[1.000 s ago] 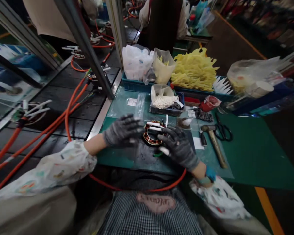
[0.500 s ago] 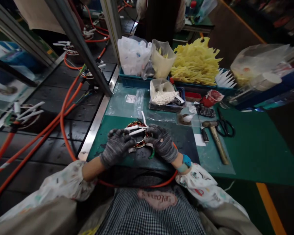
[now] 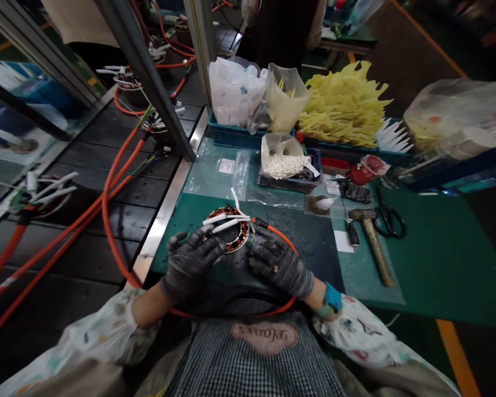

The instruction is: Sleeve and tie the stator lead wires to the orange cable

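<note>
A ring-shaped wound coil (image 3: 242,238) with white sleeves (image 3: 224,225) across its top lies on the dark mat (image 3: 314,242). An orange cable (image 3: 284,237) runs from its right side round toward my apron. My left hand (image 3: 193,259), in a grey glove, is at the coil's lower left, its fingers spread beside the rim. To the right of the coil, my right hand (image 3: 278,263), gloved too, has its fingers apart near thin wires (image 3: 253,239) and rests beneath the cable's curve. Neither hand is wrapped round the coil.
Behind the coil stand a small box of white pieces (image 3: 287,165) and a blue bin (image 3: 231,136) with bags and yellow pieces (image 3: 343,105). A hammer (image 3: 378,248), scissors (image 3: 391,215) and a screwdriver (image 3: 352,232) lie right. More coils with orange cables (image 3: 107,193) occupy the slatted line at left.
Both hands have drawn apart from the coil, and their fingers have loosened. The coil's right side and the orange cable's end now show. The camera view has shifted slightly.
</note>
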### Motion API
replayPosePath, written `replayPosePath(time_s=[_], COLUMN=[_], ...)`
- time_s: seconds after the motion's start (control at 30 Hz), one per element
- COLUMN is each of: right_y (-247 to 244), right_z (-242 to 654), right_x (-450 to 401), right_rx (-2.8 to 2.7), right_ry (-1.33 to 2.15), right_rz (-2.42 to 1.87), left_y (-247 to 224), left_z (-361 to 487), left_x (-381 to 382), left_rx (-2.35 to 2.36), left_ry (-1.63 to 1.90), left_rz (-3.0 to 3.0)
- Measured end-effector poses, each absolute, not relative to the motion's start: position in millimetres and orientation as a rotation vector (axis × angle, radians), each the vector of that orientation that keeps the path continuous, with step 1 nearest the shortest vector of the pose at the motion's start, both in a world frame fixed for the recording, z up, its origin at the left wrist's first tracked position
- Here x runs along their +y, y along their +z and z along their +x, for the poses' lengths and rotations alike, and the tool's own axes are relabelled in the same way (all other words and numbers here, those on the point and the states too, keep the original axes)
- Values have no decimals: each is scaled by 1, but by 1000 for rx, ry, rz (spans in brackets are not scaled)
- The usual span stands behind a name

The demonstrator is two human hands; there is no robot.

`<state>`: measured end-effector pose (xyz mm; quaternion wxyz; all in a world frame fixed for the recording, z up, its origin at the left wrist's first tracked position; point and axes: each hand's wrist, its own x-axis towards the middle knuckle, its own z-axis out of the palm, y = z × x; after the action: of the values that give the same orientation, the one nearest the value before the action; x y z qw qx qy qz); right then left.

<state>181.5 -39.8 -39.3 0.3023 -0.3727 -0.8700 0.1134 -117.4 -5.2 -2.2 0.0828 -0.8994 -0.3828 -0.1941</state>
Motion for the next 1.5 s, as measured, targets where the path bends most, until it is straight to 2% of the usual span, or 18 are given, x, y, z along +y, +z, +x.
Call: replayPosePath(time_s=[0.1,0.23,0.37,0.5,0.8,0.97,1.03,1.23,1.33,1.5], right_y=[-17,11,13,10,7,-2,-4,-4,-2,5], right_z=[189,212,221,208,178,142,132,129,130,128], right_x=[-46,-57,-60,-57,-51,-25,-15,0,3,2], right_rx=[-2279,-2156,-2030,-1796,-1421,-993,-907,-1037,-1058,-1128], right_ry=[259,491,625,796,575,579,608,787,811,822], right_rz=[-874,-1074,-1122,-1138,-1346,-1431,-1431,-1286,-1259,-1200], left_y=[-2,12,38,58,18,6,11,48,56,65], left_z=[-125,-127,-122,-95,-28,-25,-35,-67,-67,-65], left_x=[-1,32,51,32,4,-4,6,70,95,95], left_rx=[-1147,-1042,-884,-1007,-1018,-1197,-1123,-1208,-935,-869], left_ry=[-527,-525,-560,-657,-1044,-1205,-1255,-1323,-1163,-1101], left_rz=[-2714,-2947,-3077,-2991,-2934,-2898,-2948,-3099,-3368,-3489])
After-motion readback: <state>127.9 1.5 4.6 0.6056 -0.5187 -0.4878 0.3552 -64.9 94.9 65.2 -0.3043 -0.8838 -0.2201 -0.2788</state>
